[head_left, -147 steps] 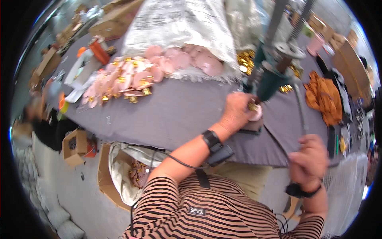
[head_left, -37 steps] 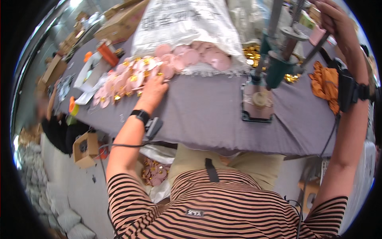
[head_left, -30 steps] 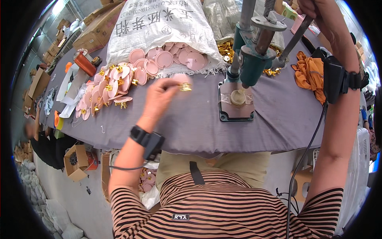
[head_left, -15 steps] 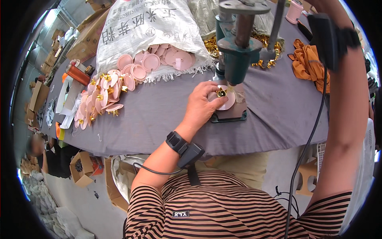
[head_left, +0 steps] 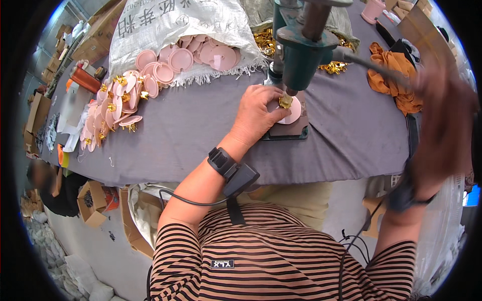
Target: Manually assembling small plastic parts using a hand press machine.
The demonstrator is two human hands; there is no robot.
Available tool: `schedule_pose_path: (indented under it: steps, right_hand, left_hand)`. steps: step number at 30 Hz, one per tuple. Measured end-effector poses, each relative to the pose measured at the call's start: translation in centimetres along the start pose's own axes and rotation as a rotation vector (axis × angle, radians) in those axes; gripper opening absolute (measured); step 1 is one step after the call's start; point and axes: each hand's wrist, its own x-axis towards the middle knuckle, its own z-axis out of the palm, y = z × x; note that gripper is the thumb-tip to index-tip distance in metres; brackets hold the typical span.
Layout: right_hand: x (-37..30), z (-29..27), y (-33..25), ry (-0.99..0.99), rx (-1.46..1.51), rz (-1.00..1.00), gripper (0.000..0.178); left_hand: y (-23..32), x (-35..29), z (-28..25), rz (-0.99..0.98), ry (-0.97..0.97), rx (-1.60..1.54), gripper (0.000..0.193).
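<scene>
My left hand [head_left: 258, 113] pinches a small gold crown-shaped piece [head_left: 285, 102] between thumb and fingers. That piece is at a pink disc [head_left: 292, 114] on the base plate [head_left: 293, 131] of a dark green hand press [head_left: 303, 57]. The press's ram tip sits right at the gold piece; whether they touch I cannot tell. At the far right, my right hand [head_left: 444, 120] is smeared by motion beside the outer end of the press lever [head_left: 374, 67]. Its fingers cannot be made out, nor whether it grips the lever.
To the left lies a heap of pink discs with gold pieces [head_left: 113, 108]. Plain pink discs [head_left: 181, 60] spill from a white woven sack [head_left: 170, 25]. Gold pieces [head_left: 265, 41] lie behind the press. An orange cloth [head_left: 394, 78] rests right, a copper-coloured spool [head_left: 85, 79] far left.
My right hand has come down from above the frame's top to the right side, and the lever has swung outward with it. The gold piece in my left hand looks turned; the view has shifted.
</scene>
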Motion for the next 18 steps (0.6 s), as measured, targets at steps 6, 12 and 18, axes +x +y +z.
schedule_pose_path:
  steps: [6,12,18]
  right_hand:
    - [-16.9,1.0,-3.1,-0.004,-0.713,-0.288,0.028]
    - [-11.0,-5.1,-7.3,0.133,-0.766,0.018,0.007]
    - [11.9,-13.4,-3.7,-0.005,-0.425,0.228,0.043]
  left_hand:
    - [3.7,1.9,4.2,0.119,-0.091,-0.180,0.038]
    - [2.5,0.5,3.5,0.094,0.010,-0.271,0.044]
    - [1.8,0.3,6.6,0.107,0.253,-0.281,0.043]
